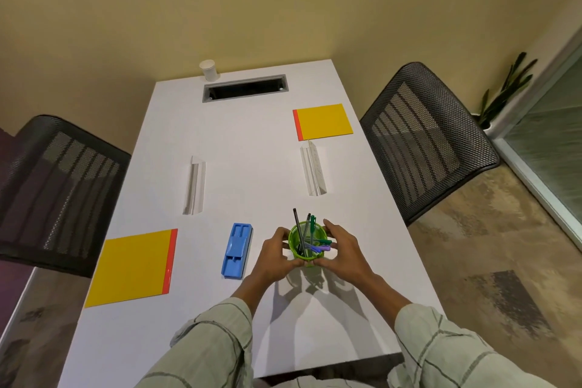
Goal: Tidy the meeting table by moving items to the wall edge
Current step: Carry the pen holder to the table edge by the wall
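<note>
Between both hands, the green pen cup point(303, 242) stands upright near the table's point(252, 142) front edge, left hand point(277, 253) and right hand point(341, 249) curled round its sides; the wall edge lies straight ahead of the cup, past the cable slot point(245, 87), by the paper cup point(208, 70)

A green pen cup point(305, 242) stands upright on the white bench point(252, 135), holding several pens. To its left lies a blue stapler point(236, 250), farther left a yellow pad point(134, 266). Beyond the cup are two clear name stands point(195, 185), a second yellow pad point(323, 121) and, farthest, a white paper cup point(209, 70).
</note>
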Available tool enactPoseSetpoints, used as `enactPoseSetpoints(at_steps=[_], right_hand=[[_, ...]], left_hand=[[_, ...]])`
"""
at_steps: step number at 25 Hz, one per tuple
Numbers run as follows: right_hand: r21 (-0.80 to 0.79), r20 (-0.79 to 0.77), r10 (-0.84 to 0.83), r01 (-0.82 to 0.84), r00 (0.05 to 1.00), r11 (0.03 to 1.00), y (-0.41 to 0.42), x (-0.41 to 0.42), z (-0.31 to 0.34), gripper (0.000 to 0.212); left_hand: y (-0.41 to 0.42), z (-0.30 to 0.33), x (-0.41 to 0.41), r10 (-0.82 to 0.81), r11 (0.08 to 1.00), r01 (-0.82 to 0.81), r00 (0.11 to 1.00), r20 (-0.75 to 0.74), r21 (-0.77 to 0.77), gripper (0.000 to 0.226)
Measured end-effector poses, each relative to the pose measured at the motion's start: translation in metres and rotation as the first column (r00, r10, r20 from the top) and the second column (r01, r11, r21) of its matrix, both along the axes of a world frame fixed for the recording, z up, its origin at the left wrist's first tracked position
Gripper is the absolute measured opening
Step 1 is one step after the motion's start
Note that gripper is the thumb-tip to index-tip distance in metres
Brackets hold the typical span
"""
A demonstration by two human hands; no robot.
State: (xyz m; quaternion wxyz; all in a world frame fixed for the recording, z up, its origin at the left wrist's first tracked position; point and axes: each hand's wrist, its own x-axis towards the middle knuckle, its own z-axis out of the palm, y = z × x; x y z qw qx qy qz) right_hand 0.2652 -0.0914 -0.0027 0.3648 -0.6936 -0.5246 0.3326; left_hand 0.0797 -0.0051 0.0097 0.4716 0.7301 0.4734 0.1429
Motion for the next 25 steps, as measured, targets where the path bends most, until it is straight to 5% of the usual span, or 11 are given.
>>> enactPoseSetpoints(at_steps=[10, 25], right_hand=[[0.111, -0.071, -0.250, 0.257, 0.965, 0.960, -0.047, -0.025, 0.025, 0.088], [0.133, -0.175, -0.589, 0.611, 0.789, 0.780, -0.172, 0.017, 0.045, 0.087]], left_hand=[[-0.003, 0.024, -0.005, -0.233, 0.971, 0.227, 0.968, 0.097, 0.073, 0.065], [-0.084, 0.043, 0.088, -0.523, 0.851, 0.516, 0.817, 0.242, 0.095, 0.059]])
